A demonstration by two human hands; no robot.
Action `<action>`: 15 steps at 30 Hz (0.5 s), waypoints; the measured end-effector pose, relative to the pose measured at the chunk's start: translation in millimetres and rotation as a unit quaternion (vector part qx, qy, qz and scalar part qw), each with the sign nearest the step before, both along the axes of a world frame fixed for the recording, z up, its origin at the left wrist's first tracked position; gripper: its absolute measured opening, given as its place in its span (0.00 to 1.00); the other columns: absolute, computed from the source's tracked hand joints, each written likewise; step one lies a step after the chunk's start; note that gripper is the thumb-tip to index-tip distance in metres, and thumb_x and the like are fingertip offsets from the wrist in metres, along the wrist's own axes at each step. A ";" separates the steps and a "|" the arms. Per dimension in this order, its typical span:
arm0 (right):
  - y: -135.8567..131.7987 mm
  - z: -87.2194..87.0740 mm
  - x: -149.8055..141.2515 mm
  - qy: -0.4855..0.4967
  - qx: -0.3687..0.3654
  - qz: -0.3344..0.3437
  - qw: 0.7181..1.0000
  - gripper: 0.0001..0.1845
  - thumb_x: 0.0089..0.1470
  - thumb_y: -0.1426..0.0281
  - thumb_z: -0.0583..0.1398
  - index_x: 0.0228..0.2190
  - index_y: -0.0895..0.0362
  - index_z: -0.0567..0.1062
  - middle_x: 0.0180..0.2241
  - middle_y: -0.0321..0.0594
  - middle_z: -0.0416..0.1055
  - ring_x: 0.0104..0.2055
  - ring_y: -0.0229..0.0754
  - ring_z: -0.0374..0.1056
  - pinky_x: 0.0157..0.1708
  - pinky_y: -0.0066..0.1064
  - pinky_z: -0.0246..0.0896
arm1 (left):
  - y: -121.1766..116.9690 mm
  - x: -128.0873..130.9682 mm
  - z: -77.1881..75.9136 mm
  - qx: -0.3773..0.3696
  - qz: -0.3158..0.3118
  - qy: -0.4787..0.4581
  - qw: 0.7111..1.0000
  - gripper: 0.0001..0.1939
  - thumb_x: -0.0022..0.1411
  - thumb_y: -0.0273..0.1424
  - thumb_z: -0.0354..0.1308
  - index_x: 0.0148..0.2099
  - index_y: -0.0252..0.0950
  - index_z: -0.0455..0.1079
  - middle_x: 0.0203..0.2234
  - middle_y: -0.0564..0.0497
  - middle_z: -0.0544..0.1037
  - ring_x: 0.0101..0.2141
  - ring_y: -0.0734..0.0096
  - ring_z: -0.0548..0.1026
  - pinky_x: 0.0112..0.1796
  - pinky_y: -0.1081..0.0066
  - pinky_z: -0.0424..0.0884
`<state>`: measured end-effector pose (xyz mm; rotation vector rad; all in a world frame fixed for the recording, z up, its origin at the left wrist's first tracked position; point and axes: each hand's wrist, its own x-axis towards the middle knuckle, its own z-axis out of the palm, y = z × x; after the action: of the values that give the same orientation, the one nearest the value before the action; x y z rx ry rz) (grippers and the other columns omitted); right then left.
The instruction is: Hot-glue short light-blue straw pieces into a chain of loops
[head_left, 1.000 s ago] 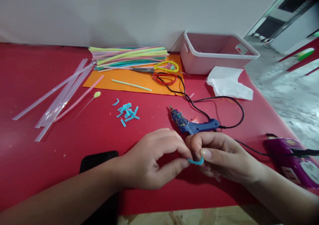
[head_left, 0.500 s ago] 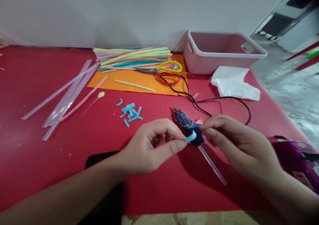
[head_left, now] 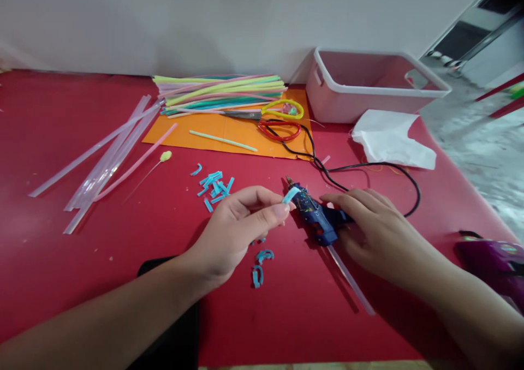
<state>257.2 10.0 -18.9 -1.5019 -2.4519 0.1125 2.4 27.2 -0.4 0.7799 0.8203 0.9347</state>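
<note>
My left hand pinches a short, slightly curved blue strip between thumb and fingertips, close to the front of the glue gun. My right hand is wrapped around the handle of the dark blue glue gun, its fingers partly hidden behind the gun. A clear glue stick sticks out of the gun's back end. Beneath my left hand lie curled blue pieces on the red table. A small pile of cut blue pieces is just beyond that hand.
Fuzzy colored stems and scissors lie on orange paper. Clear glue sticks are on the left. A pinkish bin, white cloth, black cord, purple power box and black phone-like object surround my arms.
My right hand has let go of the blue strip and moved onto the glue gun's handle. My left hand keeps the strip and has brought it up and left, beside the gun's front.
</note>
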 end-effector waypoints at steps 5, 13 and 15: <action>-2.2 3.2 -1.5 0.055 0.052 -0.016 0.997 0.20 0.48 0.76 0.58 0.45 0.54 0.70 0.39 0.44 0.74 0.41 0.50 0.69 0.41 0.40 0.62 | -0.6 0.4 0.7 0.001 -0.002 0.003 1.000 0.08 0.55 0.31 0.70 0.29 0.36 0.74 0.19 0.59 0.70 0.22 0.82 0.63 0.24 0.80 0.59; -10.1 9.3 -7.5 0.197 0.105 0.106 0.969 0.10 0.60 0.70 0.56 0.44 0.53 0.69 0.34 0.40 0.68 0.35 0.44 0.65 0.40 0.41 0.56 | -2.9 -1.5 0.2 -0.010 -0.015 0.023 1.000 0.11 0.54 0.33 0.70 0.29 0.34 0.71 0.20 0.58 0.69 0.22 0.83 0.62 0.25 0.80 0.57; -9.7 8.3 -8.5 0.199 0.103 0.128 0.966 0.10 0.62 0.71 0.54 0.45 0.54 0.70 0.34 0.39 0.69 0.36 0.44 0.66 0.42 0.43 0.55 | -3.2 -2.5 0.0 -0.012 -0.026 0.026 0.999 0.11 0.54 0.33 0.70 0.28 0.34 0.71 0.20 0.58 0.69 0.22 0.83 0.61 0.24 0.81 0.57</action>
<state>248.6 0.3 -10.6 -0.9619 -2.2353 0.1837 -0.2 24.0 -0.4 0.8038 0.8507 0.8603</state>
